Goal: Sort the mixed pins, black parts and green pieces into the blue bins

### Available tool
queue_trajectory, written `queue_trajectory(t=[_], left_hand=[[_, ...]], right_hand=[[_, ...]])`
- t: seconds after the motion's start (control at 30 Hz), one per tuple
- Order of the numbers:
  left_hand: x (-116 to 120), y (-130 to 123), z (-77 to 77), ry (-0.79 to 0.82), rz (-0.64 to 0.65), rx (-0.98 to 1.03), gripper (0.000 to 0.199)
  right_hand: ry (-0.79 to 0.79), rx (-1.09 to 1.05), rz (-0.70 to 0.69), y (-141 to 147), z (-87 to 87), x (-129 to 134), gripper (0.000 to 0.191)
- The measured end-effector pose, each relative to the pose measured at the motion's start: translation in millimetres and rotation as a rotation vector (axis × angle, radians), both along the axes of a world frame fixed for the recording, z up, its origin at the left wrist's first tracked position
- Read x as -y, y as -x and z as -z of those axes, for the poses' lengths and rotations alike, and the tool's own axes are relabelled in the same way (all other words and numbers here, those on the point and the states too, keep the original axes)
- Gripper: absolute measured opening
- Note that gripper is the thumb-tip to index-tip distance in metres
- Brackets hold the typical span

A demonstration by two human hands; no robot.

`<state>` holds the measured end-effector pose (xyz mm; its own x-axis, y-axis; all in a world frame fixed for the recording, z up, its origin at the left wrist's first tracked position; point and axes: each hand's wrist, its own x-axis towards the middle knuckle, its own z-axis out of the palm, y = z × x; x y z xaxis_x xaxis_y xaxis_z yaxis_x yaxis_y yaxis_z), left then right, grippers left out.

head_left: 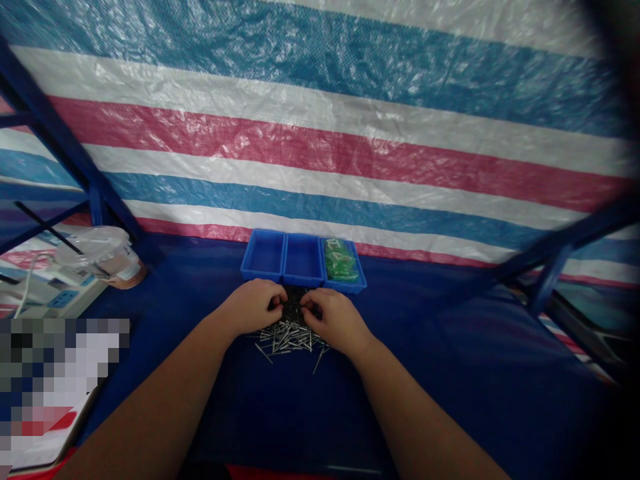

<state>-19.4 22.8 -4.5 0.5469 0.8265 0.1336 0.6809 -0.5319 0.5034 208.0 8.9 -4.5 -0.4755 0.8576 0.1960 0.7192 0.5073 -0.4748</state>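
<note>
From the wearer's head, the camera looks forward and down onto the blue tabletop [280, 413]; striped tarpaulin [340, 143] fills the upper half, left hand [256, 307] and right hand [336, 319] at mid-distance just below centre.

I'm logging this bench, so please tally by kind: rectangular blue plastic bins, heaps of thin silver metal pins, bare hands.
Rectangular blue plastic bins: 3
Heap of thin silver metal pins: 1
Bare left hand and bare right hand: 2
Total: 6

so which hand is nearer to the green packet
Right: the right hand is on the near side of the blue bin holding the green packet; the left hand is farther left, in front of the leftmost bin.
</note>
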Motion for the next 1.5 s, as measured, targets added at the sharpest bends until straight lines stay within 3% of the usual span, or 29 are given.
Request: queue_trajectory(t=[0.3, 0.53, 0.77, 0.9, 1.17, 1.27, 1.5], left_hand=[[1.0, 0.5, -7.5, 0.060, -0.019, 0.170, 0.023], [-0.3, 0.2, -9.8, -0.028, -0.120, 0.308, 0.017], [-0.9, -1.4, -8.6, -0.050, -0.114, 0.340, 0.017], [-0.3, -1.7, -8.5, -0.048, -0.093, 0.297, 0.017], [-0.1, -3.0, -7.7, -0.032, -0.033, 0.268, 0.017], [-0.1, -3.8, -7.1, -0.041, -0.027, 0.269, 0.016], [-0.2, -4.8, -6.1, -0.023, -0.021, 0.255, 0.016]], right_hand=[[0.015, -0.016, -0.048, -0.5, 1.0, -0.2, 0.015], [0.007, -0.046, -0.085, -1.8, 1.3, -1.5, 0.017], [0.000, -0.191, -0.130, -0.6, -6.0, 1.1, 0.015], [0.013, -0.388, -0.054, -3.5, -4.7, -1.1, 0.011], [-0.011, -0.721, 0.244, -8.5, 18.5, -16.6, 0.007], [-0.051, -0.715, 0.319, -7.5, 21.6, -18.2, 0.012], [-0.191, -0.481, 0.380, -5.7, 12.5, -16.4, 0.011]])
